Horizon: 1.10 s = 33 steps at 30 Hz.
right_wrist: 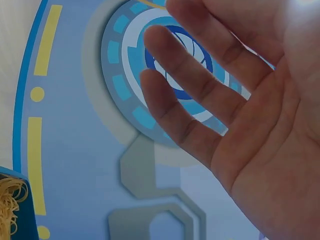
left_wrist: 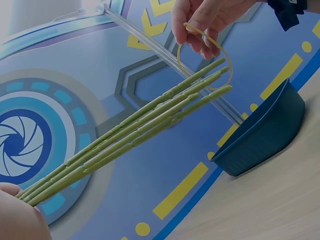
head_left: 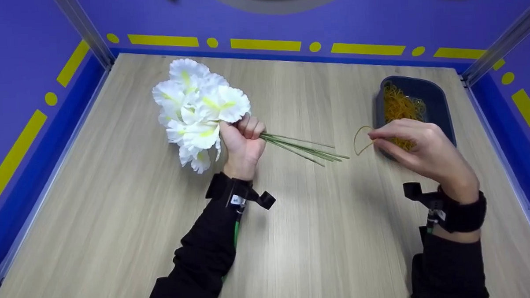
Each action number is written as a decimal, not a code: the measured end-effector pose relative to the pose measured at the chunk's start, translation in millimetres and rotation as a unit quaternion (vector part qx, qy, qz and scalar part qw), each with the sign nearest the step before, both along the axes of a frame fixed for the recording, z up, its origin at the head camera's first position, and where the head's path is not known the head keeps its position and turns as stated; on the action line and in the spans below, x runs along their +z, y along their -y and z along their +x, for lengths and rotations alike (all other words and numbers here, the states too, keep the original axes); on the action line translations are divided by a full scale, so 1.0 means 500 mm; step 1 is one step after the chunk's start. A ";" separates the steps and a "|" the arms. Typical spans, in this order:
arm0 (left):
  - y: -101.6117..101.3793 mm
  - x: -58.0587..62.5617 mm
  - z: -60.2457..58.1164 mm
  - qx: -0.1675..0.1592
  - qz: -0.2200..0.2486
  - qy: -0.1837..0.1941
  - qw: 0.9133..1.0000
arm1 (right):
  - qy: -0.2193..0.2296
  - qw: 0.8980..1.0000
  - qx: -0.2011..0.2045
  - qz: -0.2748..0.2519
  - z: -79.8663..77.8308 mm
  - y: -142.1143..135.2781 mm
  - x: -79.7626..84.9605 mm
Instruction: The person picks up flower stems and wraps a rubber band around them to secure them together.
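In the head view my left hand (head_left: 243,143) grips a bunch of white artificial flowers (head_left: 197,103) by their stems, just below the blooms. The green stems (head_left: 304,148) stick out to the right of the fist, their cut ends fanned slightly apart. My right hand (head_left: 417,148) pinches a yellow rubber band (head_left: 355,141) between thumb and fingertips, and the band hangs as a loose loop a little right of the stem ends. From the left wrist, the rubber band (left_wrist: 231,70) overlaps the tips of the stems (left_wrist: 135,131). The right wrist view shows the other fingers (right_wrist: 185,122) loosely bent.
A dark blue plastic bin (head_left: 437,103) with many yellow rubber bands (head_left: 398,104) stands at the right of the wooden table (head_left: 312,235), partly behind my right hand. Blue panels (head_left: 269,21) with yellow marks enclose the table at the back and sides.
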<state>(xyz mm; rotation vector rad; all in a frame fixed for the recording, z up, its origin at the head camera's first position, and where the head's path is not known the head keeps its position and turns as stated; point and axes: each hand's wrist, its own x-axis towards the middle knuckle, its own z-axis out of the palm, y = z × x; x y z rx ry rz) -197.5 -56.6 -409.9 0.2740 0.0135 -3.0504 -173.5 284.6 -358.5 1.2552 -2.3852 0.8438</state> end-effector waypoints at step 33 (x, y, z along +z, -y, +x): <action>-0.071 -0.020 0.020 -0.046 -0.078 0.025 0.996 | -0.010 0.999 0.027 -0.019 -0.002 0.107 -0.045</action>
